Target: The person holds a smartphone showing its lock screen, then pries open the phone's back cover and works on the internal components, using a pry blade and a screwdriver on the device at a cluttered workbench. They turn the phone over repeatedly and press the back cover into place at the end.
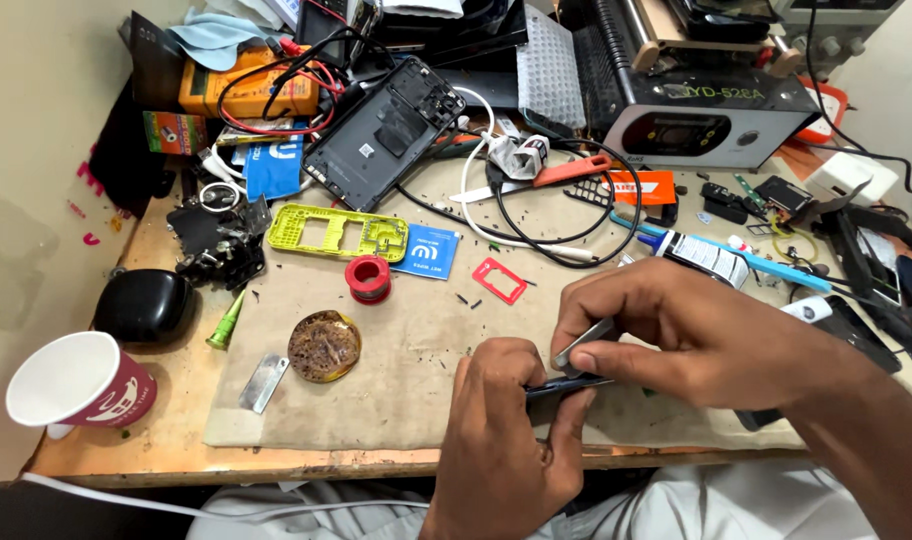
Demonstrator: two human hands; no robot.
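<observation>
My left hand (501, 430) pinches a thin dark flat part (566, 384) at the near edge of the work mat (396, 370), holding it edge-on. My right hand (676, 330) comes in from the right and grips metal tweezers (582, 345), whose tips meet the dark part between my fingers. Both hands are close together above the front of the table. What the tweezers touch is too small to make out.
On the mat lie a red solder spool (368, 277), a round amber tin (324, 346), a yellow-green phone frame (336, 233), a red plastic frame (500, 280) and a glue tube (704, 255). A paper cup (76, 385) stands at the left front; a phone back shell (384, 130) and a machine (706, 110) sit behind.
</observation>
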